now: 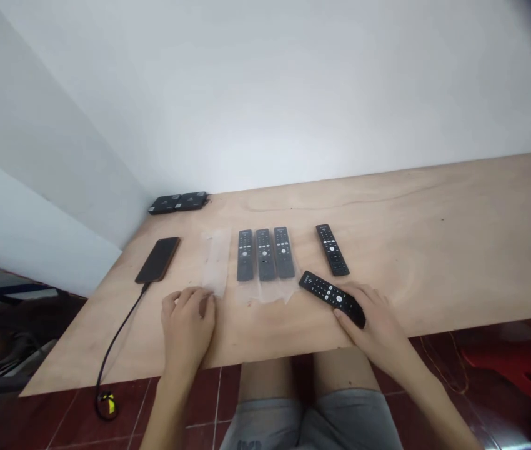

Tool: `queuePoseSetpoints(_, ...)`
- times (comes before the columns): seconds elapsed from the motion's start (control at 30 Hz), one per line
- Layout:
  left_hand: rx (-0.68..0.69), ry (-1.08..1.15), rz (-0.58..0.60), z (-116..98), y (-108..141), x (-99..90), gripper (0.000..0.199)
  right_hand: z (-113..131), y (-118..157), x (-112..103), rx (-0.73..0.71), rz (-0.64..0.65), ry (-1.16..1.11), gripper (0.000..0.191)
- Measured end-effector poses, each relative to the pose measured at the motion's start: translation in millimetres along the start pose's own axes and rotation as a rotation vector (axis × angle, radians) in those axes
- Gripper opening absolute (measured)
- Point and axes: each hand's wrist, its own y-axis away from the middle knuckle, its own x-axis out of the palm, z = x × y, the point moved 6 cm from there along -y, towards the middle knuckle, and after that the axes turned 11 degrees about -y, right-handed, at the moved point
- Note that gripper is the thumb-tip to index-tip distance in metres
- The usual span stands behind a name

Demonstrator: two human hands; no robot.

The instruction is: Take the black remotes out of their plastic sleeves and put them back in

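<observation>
My right hand [375, 315] grips the lower end of a black remote control [328, 295], tilted with its buttons facing up. Just beyond it, a second black remote control [332, 250] lies bare on the table. Three more remotes sit side by side in clear plastic sleeves: a left one [245, 256], a middle one [265, 255] and a right one [284, 253]. My left hand [188, 325] rests on the table with curled fingers, at the near end of a flat clear plastic sleeve [216, 259]. Whether its fingers pinch that sleeve is hidden.
A dark phone [158, 259] lies at left, with a black cable [118, 337] hanging over the table's front edge. Two black boxes [178, 202] stand in the back left corner. A white wall [293, 94] borders the wooden table [457, 250].
</observation>
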Motion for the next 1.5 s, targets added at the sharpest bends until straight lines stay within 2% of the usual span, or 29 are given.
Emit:
queuePoseSetpoints(0.13, 0.032, 0.044, -0.017, -24, 13, -19.3, 0.018, 3, -9, -12, 0.016, 0.047, -0.193, 0.032)
queuePoseSetpoints(0.2, 0.051, 0.097, 0.025, -45, 25, -25.1, 0.018, 5, -14, -19, 0.027, 0.075, -0.259, 0.031)
queuePoseSetpoints(0.37, 0.066, 0.289, 0.216, -104, 59, -24.7, 0.018, 16, -30, -22, -0.012, 0.252, -0.433, 0.031)
queuePoseSetpoints(0.5, 0.027, 0.411, 0.290, -133, 63, -21.6, 0.019, 21, -35, -15, -0.056, 0.359, -0.506, 0.035)
queuePoseSetpoints(0.67, -0.098, 0.569, 0.398, -135, 52, -12.9, 0.021, 17, -34, -15, -0.100, 0.415, -0.579, 0.039)
queuePoseSetpoints(0.8, -0.142, 0.663, 0.372, -135, 50, -14.5, 0.020, 21, -32, -19, -0.129, 0.456, -0.634, 0.039)
queuePoseSetpoints(1.07, -0.186, 0.705, 0.294, -138, 49, -12.9, 0.016, 30, -33, -18, -0.114, 0.510, -0.681, 0.049)
queuePoseSetpoints(1.2, -0.127, 0.714, 0.271, -141, 45, -19.8, 0.016, 29, -33, -17, -0.114, 0.524, -0.653, 0.048)
queuePoseSetpoints(1.37, -0.059, 0.718, 0.261, -148, 46, -26.1, 0.017, 29, -33, -16, -0.109, 0.483, -0.602, 0.044)
queuePoseSetpoints(1.5, -0.001, 0.711, 0.331, -150, 49, -25.8, 0.020, 29, -33, -16, -0.151, 0.445, -0.544, 0.045)
